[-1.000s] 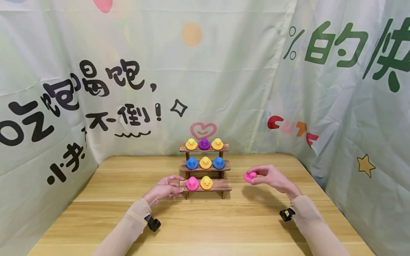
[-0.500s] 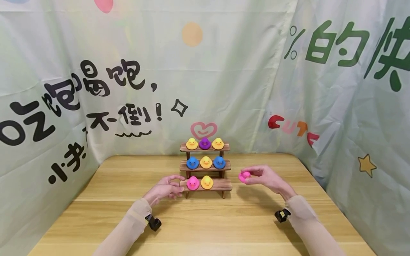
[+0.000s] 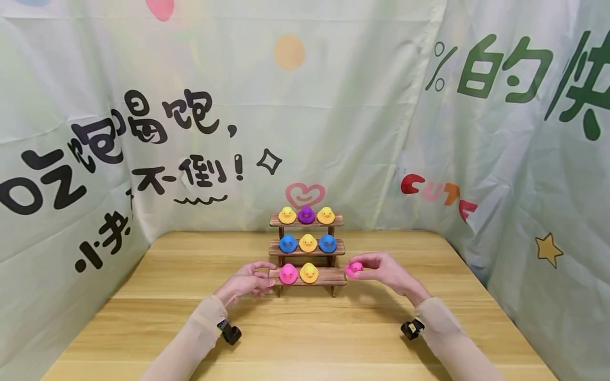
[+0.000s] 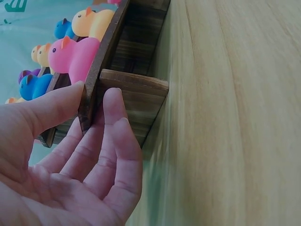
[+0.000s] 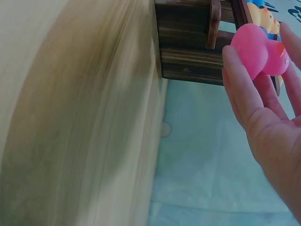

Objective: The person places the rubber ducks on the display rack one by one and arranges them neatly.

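A wooden three-tier display stand (image 3: 329,275) stands on the table with toy ducks on its steps. My left hand (image 3: 245,280) pinches the left end of the lowest step, thumb above and fingers below, as the left wrist view shows. Beside it on that step sit a pink duck (image 3: 288,274) and a yellow duck (image 3: 309,273). Just off the step's right end, my right hand (image 3: 387,272) holds another pink duck (image 5: 250,49) between thumb and fingers. In the head view, this duck hangs above the table.
The middle step carries a blue duck (image 3: 288,243), a yellow duck (image 3: 307,243) and a second blue duck (image 3: 328,243). On top, a purple duck (image 3: 306,215) sits between two yellow ones. A printed cloth (image 3: 348,132) hangs behind the wooden table (image 3: 305,338).
My right hand has moved left and slightly down with the pink duck, from well right of the stand to beside the lowest step. The left hand keeps its place.
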`<state>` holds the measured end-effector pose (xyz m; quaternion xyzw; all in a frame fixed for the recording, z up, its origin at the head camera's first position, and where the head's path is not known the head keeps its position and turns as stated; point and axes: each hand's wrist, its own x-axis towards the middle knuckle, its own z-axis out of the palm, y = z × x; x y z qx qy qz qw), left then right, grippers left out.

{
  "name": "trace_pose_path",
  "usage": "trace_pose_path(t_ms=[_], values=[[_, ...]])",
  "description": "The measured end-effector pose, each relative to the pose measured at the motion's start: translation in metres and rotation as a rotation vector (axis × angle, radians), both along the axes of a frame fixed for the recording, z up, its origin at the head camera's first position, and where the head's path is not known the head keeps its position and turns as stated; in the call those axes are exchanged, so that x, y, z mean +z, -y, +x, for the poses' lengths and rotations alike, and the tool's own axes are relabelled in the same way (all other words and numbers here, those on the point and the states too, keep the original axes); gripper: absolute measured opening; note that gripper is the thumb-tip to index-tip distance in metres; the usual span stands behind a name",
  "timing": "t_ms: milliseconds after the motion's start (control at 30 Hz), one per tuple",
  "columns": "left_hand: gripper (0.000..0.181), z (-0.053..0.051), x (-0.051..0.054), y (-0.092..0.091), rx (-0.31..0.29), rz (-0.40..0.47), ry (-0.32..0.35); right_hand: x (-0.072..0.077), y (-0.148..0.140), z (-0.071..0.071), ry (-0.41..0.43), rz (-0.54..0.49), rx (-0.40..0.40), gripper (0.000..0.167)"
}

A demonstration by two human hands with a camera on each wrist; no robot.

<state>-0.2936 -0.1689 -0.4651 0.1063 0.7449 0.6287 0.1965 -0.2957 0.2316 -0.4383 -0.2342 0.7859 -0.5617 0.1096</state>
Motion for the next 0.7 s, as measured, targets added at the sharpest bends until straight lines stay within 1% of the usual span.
trace_pose_path(t_ms=[167,267,400,500,700], values=[[0.052,0.0,-0.001,-0.001,0.004,0.003,0.004,-0.001,0.005,0.002,0.009,-0.02,0.034,0.051],[0.053,-0.001,-0.001,0.0,0.011,0.004,0.014,-0.004,0.011,0.003,0.024,-0.016,0.039,0.05],[0.054,-0.001,-0.001,-0.001,0.022,0.018,0.04,-0.005,0.017,0.004,0.033,-0.014,0.007,0.051],[0.054,-0.001,0.0,-0.002,0.018,0.041,0.053,-0.006,0.021,0.005,0.026,-0.03,-0.015,0.051],[0.054,-0.001,0.003,-0.001,0.004,0.087,0.063,-0.006,0.03,0.004,0.013,-0.046,-0.028,0.046]])
